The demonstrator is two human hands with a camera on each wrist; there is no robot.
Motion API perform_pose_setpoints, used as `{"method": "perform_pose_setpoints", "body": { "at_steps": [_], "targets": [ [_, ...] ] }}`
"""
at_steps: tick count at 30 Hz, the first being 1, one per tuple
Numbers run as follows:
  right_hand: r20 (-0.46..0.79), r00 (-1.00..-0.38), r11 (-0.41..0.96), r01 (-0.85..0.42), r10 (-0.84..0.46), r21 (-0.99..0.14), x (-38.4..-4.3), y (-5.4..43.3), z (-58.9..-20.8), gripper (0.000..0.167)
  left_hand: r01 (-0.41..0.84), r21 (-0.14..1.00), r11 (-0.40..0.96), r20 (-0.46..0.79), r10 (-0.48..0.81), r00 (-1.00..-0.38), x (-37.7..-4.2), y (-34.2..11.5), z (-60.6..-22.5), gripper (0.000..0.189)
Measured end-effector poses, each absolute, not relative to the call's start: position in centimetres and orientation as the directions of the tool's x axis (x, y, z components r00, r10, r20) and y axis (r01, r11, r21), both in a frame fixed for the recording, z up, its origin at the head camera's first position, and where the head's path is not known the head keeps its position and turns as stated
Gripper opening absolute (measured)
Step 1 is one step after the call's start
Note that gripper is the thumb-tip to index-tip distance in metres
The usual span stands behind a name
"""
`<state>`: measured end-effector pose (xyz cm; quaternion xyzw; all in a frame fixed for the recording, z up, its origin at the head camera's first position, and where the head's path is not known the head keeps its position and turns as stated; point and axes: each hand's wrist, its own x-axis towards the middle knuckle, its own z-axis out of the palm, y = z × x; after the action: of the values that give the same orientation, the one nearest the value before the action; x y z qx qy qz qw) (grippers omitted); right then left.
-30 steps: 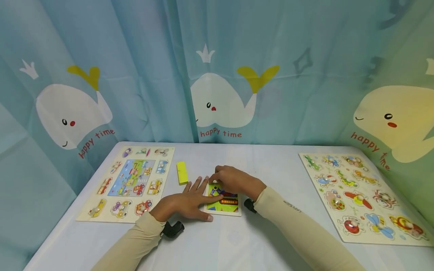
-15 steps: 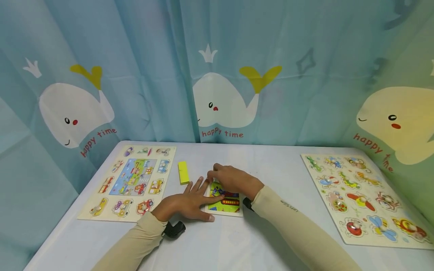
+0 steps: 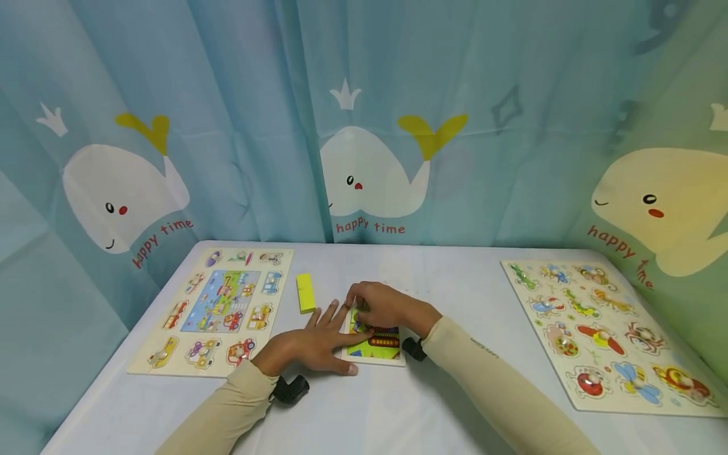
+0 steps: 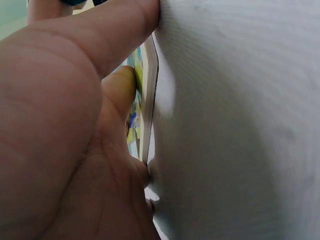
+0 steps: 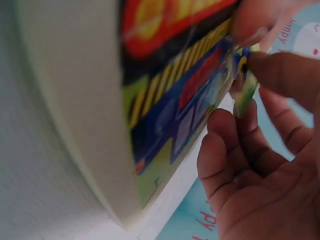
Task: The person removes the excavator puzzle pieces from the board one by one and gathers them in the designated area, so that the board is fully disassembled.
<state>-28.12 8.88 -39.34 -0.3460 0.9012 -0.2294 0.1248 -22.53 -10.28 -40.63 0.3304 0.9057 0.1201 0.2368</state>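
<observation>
A small wooden jigsaw board [image 3: 392, 362] with a picture of a tracked vehicle lies flat between the hands in the head view. My left hand [image 3: 315, 347] is spread beside its left edge, one finger lying across the picture and other fingertips on the table. Over the board's far part is my right hand [image 3: 391, 308], fingers curled. In the right wrist view, that hand pinches a small jigsaw piece [image 5: 246, 97] between thumb and finger, tilted up at the board's edge. How far the piece sits in the board cannot be told.
A yellow block [image 3: 305, 293] lies beyond the left hand. A vehicle peg puzzle [image 3: 170, 341] is at the left of the white table [image 3: 392, 423], an insect peg puzzle [image 3: 560, 376] at the right. A whale-print curtain [image 3: 261, 126] hangs behind.
The right hand has shifted slightly left over the board and its fingers have curled further. The left hand stays in place. The head view has moved slightly.
</observation>
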Motion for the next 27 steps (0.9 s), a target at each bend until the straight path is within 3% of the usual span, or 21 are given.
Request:
{"method": "perform_pose_setpoints", "body": {
  "at_steps": [6, 12, 21, 27],
  "targets": [
    [-0.051, -0.72, 0.591, -0.525, -0.692, -0.612, -27.9, 9.4, -38.9, 0.013, 0.545, 0.38, 0.747, -0.348, 0.662, -0.664, -22.4, -10.3, -40.5, 0.067],
    [-0.049, -0.68, 0.551, -0.547, -0.731, -0.63, -28.0, 9.8, -38.8, 0.017, 0.553, 0.37, 0.746, -0.343, 0.663, -0.665, -22.4, -10.4, -40.5, 0.068],
    [0.047, -0.81, 0.582, -0.459, -0.584, -0.671, -28.5, 11.6, -38.5, 0.014, 0.561, 0.384, 0.734, -0.326, 0.676, -0.661, -22.6, -10.4, -40.5, 0.068],
    [0.107, -0.845, 0.605, -0.458, -0.524, -0.651, -28.9, 13.6, -38.3, 0.015, 0.539, 0.406, 0.738, -0.306, 0.666, -0.681, -22.5, -10.3, -40.7, 0.07]
  ]
}}
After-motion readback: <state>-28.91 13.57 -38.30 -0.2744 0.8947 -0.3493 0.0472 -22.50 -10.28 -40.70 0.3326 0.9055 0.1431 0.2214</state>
